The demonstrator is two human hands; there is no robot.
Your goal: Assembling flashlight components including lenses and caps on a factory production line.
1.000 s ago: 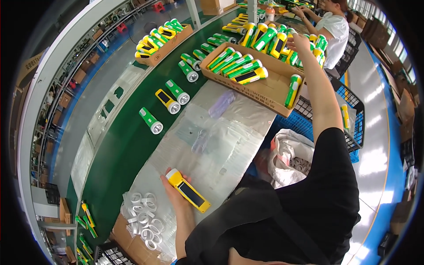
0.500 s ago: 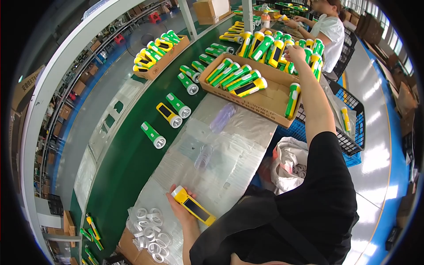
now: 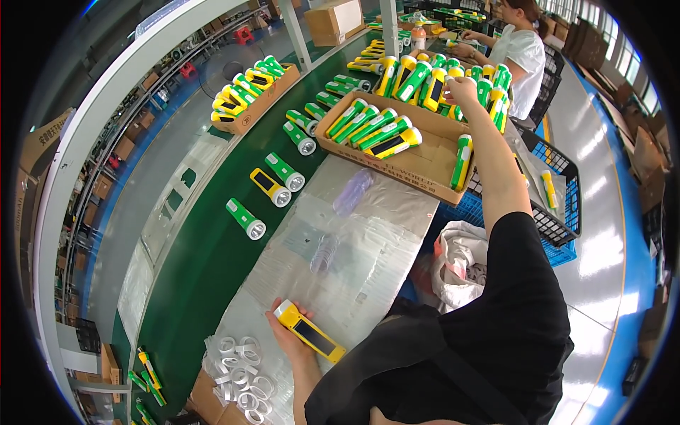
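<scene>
My left hand [image 3: 289, 341] is wrapped round a yellow flashlight [image 3: 312, 333] with a dark panel and a white head, low over the plastic-covered work surface [image 3: 368, 262]. My right arm stretches far forward. At its end my right hand [image 3: 463, 92] is closed at the white end of a flashlight in the heap of green and yellow flashlights [image 3: 414, 81]; its fingers are partly hidden. Nearer than the heap stands an open cardboard box [image 3: 432, 156] with several flashlights inside. White rings [image 3: 244, 368] lie piled beside my left forearm.
Several flashlights [image 3: 246, 218] lie along the green belt [image 3: 202, 273] on the left. Beyond it is another filled cardboard box [image 3: 244, 124]. Clear plastic rings [image 3: 324, 255] rest mid-surface. A white sack [image 3: 457, 258] and black crate [image 3: 559, 223] are at right; a co-worker [image 3: 520, 60] sits beyond.
My right hand has shifted slightly left at the heap, its fingers now by a flashlight's white end. The left hand keeps its flashlight in place. The view has turned a little.
</scene>
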